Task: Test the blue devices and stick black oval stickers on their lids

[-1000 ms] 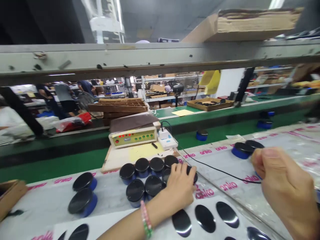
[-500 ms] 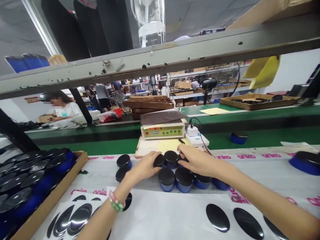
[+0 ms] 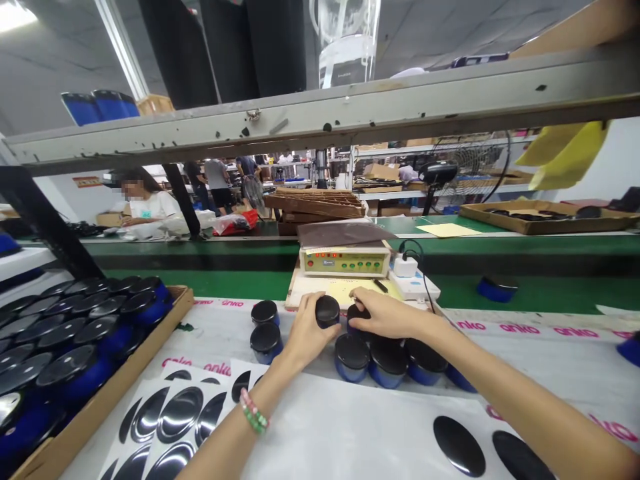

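My left hand is closed round a blue jar with a glossy black top, just in front of the control box. Beside it, my right hand has its fingers round another black-topped jar, partly hidden by the hand. Nearer to me stand several more such jars in a row, among them one and another. Two jars stand left of my left hand. White sheets with black oval discs lie in front.
A cardboard tray full of jars is at the left. The control box and a white plug sit behind the hands. A shelf beam crosses above. A person sits far left.
The view has turned left, so things appear further right. My left hand now has its jar set apart from the neighbouring jar, with a gap between the two hands.
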Demonstrator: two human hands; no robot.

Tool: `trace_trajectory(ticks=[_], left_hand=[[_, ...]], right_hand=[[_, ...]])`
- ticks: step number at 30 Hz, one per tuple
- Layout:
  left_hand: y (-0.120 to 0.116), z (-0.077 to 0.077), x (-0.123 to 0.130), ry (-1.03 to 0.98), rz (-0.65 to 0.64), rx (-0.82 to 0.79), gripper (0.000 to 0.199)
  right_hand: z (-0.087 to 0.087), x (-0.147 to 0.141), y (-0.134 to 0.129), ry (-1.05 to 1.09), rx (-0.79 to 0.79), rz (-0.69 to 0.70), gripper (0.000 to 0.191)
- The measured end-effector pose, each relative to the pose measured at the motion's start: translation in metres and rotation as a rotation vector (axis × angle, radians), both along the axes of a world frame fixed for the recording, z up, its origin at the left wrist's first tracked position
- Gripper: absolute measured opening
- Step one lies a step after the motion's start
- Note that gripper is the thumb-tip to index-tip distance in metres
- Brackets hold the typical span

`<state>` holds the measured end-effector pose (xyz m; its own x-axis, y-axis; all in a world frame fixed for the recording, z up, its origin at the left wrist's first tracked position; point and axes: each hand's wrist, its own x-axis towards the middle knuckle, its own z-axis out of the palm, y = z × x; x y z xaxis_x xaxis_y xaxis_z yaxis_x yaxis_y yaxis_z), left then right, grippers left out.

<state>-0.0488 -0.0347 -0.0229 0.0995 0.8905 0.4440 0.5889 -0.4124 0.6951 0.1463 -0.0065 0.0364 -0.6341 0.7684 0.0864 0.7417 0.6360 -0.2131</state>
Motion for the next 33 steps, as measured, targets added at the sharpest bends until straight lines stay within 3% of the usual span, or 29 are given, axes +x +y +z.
trace_trajectory(ticks=[4,8,12,14,17,21,23,26,29,33], left_hand=[[-0.001,0.004,0.001,-0.048,-0.005,0.030,0.059],[0.003,-0.011,0.001,-0.053,-0.027,-0.003,0.060],[0.005,-0.020,0.000,-0.013,-0.127,-0.036,0.059],[0.002,-0.012,-0.002,0.012,-0.179,-0.038,0.065],[-0.006,0.011,-0.005,0.037,-0.233,-0.025,0.075],[-0.013,0.032,-0.008,0.073,-0.234,-0.046,0.078],[-0.011,0.029,-0.010,0.101,-0.226,-0.091,0.079],[-0.001,0.011,-0.013,0.105,-0.237,-0.141,0.073],[0.009,0.000,-0.015,0.057,-0.161,-0.130,0.062],[0.008,0.008,-0.015,-0.023,-0.023,-0.061,0.060]], right_hand=[[-0.004,-0.003,0.001,0.032,-0.015,-0.022,0.022],[-0.006,-0.004,0.006,0.105,-0.021,-0.037,0.020],[0.006,0.003,0.004,0.261,0.023,-0.054,0.015],[0.012,0.005,-0.002,0.332,0.033,-0.057,0.018],[0.019,0.003,-0.014,0.405,0.040,-0.047,0.025],[0.022,-0.005,-0.020,0.422,0.054,-0.027,0.021],[0.020,-0.009,-0.013,0.399,0.069,-0.034,0.015],[0.009,-0.012,0.003,0.333,0.068,-0.050,0.018],[-0.007,-0.013,0.013,0.251,0.005,-0.030,0.021],[-0.012,-0.012,0.010,0.191,-0.071,0.004,0.021]])
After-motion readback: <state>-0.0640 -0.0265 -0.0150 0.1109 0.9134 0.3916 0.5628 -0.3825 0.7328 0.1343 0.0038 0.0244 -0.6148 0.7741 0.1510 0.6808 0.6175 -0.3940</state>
